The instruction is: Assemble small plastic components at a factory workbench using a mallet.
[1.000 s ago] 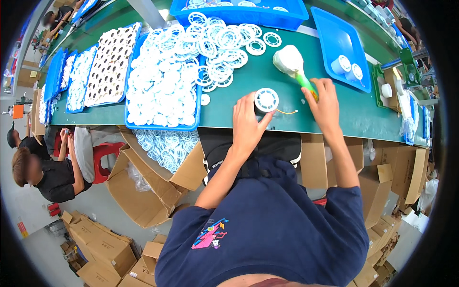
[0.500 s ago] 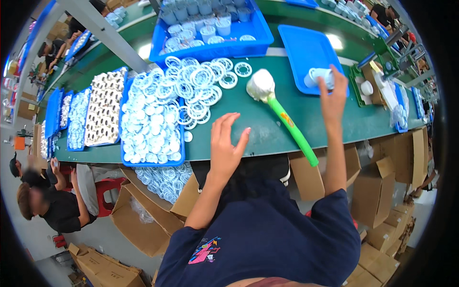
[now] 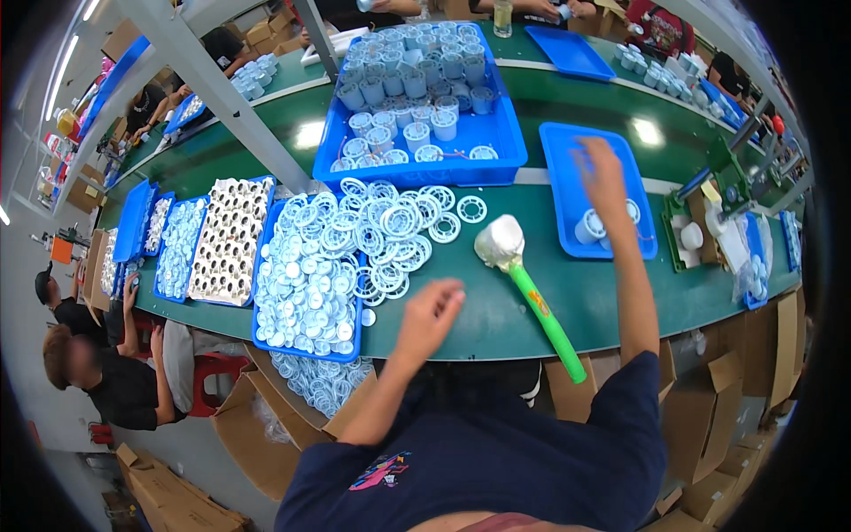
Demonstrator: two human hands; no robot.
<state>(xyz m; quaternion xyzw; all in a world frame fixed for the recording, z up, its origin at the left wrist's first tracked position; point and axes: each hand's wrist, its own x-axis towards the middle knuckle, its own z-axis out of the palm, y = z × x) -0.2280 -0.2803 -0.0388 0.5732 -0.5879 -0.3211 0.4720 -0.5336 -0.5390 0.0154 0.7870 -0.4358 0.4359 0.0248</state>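
My right hand (image 3: 601,173) is over the blue tray (image 3: 560,149), its fingers apart and blurred by motion, holding nothing I can see. Below it, partly behind my forearm, light-blue plastic cups (image 3: 589,228) sit in the tray's near part. My left hand (image 3: 432,312) hovers above the table's near side, with fingers curled in and nothing visible in them. Between both hands lies a mallet (image 3: 542,312), its green handle toward me and its head wrapped in white. Left of it, pale-blue plastic rings (image 3: 386,226) are heaped beside my left hand.
A deep blue bin (image 3: 510,168) full of cups stands at the back. A blue tray (image 3: 356,355) of small round pieces and a tray of white metallic parts (image 3: 229,239) are at left. A green fixture (image 3: 674,239) stands right. Cardboard boxes (image 3: 696,412) are under the table. Co-workers sit around.
My right hand has let go of the light-blue cup and moved up and left off it. My left hand's fingers have curled in. The whole view has shifted, showing more of the far side.
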